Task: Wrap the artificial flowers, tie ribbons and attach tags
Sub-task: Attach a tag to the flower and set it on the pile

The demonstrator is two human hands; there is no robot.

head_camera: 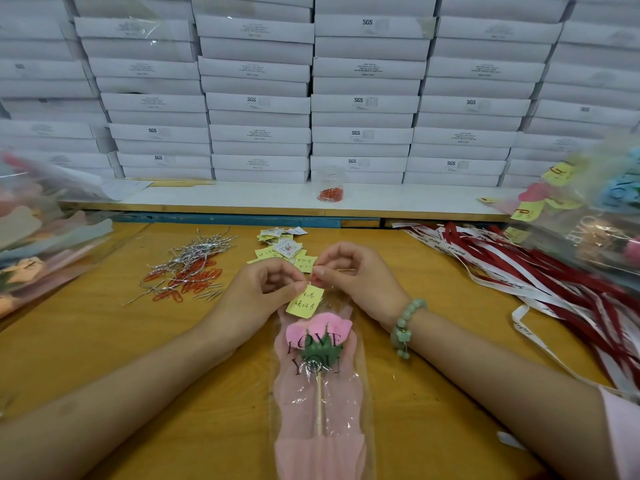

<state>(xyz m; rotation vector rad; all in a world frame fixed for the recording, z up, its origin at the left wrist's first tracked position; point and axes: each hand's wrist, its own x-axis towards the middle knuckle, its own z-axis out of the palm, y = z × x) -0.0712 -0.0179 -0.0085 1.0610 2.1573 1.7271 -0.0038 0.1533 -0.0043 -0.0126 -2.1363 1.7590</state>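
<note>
A pink artificial flower (317,329) with green leaves and a pale stick lies in a clear sleeve (320,410) printed "LOVE YOU", lined with pink paper, on the wooden table. A yellow tag (305,301) with handwriting sits at the sleeve's top edge. My left hand (256,292) pinches the tag's upper corner with thumb and forefinger. My right hand (349,275), a green bead bracelet on its wrist, pinches the sleeve's top edge right beside it, fingertips nearly touching the left ones.
Silver twist ties and orange paper clips (187,271) lie left of the hands. More yellow tags (284,249) are just beyond. Red and white ribbons (519,268) spread at right. Wrapped flowers (595,216) pile at far right, wrapping sheets (41,237) at left. White boxes (311,98) stack behind.
</note>
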